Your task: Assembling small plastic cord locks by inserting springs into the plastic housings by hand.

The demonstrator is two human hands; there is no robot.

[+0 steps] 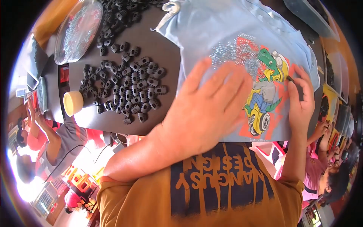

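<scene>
A light blue T-shirt (204, 30) with a cartoon dinosaur print lies spread on the dark table. On its print rests a heap of small, shiny, silvery metal pieces (227, 51), too fine to name. My left hand (208, 102) is over the shirt at the near edge of this heap, fingers stretched and slightly blurred; it partly hides the heap. At the shirt's right side, my right hand (303, 92) pinches a small black plastic piece (290, 78) between thumb and finger. Many similar black ridged plastic pieces (132, 89) lie left of the shirt.
A larger pile of black pieces (119, 15) sits at the back left, beside a clear round tub (60, 47) of silvery pieces. A small cream cup (73, 103) stands at the table's left. Clear bins (310, 17) are at the far right. Other people sit on both sides.
</scene>
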